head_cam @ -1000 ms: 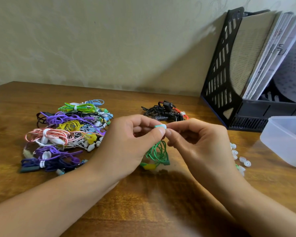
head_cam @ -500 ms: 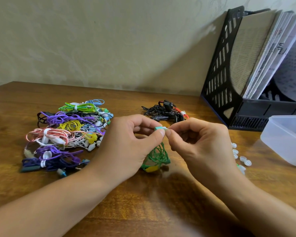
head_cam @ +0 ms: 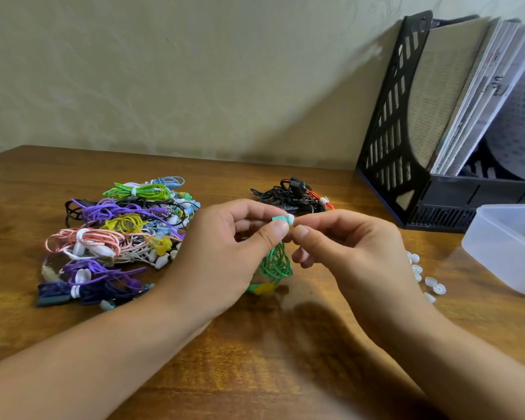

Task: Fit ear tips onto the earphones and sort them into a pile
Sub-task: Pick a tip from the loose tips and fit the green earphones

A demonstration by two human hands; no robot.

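A wooden table (head_cam: 255, 359) meets a pale wall (head_cam: 194, 71). A file rack (head_cam: 406, 131) and a tub (head_cam: 509, 247) stand right, loose tips (head_cam: 434, 286) beside. The sorted pile (head_cam: 119, 237) lies left, black earphones (head_cam: 291, 195) behind. The left hand (head_cam: 225, 256) pinches a green earphone (head_cam: 281, 219); the right hand (head_cam: 352, 253) pinches its white tip (head_cam: 290, 219).

Brown wood-grain table (head_cam: 58, 177), pale beige wall (head_cam: 164, 71) with faint swirl pattern, pile of earphones (head_cam: 119, 234) in purple, lime green, yellow, pink-white and light blue, green cable bundle (head_cam: 275, 263), black earphones (head_cam: 291, 194), black slotted file holder (head_cam: 388, 131), white ear tips (head_cam: 431, 281), translucent white box (head_cam: 503, 247)
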